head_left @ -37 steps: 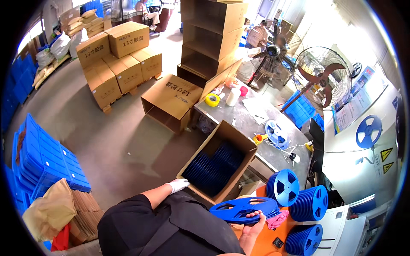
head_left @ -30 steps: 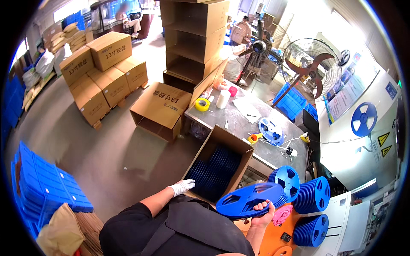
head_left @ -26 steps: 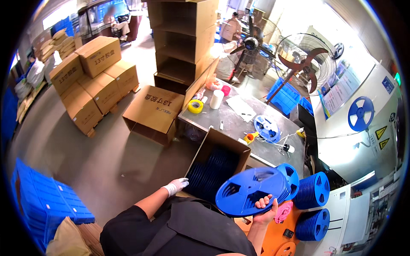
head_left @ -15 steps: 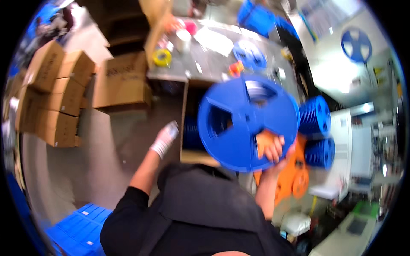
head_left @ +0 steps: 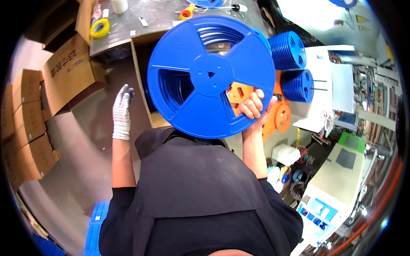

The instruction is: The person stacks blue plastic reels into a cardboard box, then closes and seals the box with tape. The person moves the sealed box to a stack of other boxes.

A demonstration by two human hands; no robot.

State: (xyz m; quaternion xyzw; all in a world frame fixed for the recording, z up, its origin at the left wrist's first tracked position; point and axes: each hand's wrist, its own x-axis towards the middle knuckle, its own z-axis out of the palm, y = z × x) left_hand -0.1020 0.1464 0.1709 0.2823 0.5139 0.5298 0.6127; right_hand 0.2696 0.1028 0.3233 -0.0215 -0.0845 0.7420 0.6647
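A large blue plastic reel (head_left: pixel 203 83) with three cut-out windows is held up in front of my chest, its flat face toward me. My right hand (head_left: pixel 255 107), bare, grips its lower right rim, the fingers curled through a window. My left hand (head_left: pixel 121 112), in a white striped glove with grey fingertips, hangs apart to the left of the reel, fingers stretched out and holding nothing. Behind the reel stands an open cardboard carton (head_left: pixel 142 79), mostly hidden. Dark blue rims show through the windows; I cannot tell whether they belong to more reels in the carton.
Two stacks of blue reels (head_left: pixel 287 50) sit by an orange frame (head_left: pixel 282 117) at right. A grey worktable (head_left: pixel 158 17) ahead carries a yellow tape roll (head_left: pixel 99 28) and an orange tool (head_left: pixel 187 12). Cartons (head_left: pixel 70 72) stand at left, a blue crate (head_left: pixel 96 222) at lower left.
The view has turned right, so table and cartons have shifted left and up. My left hand now points more straight ahead. The reel remains in my right hand.
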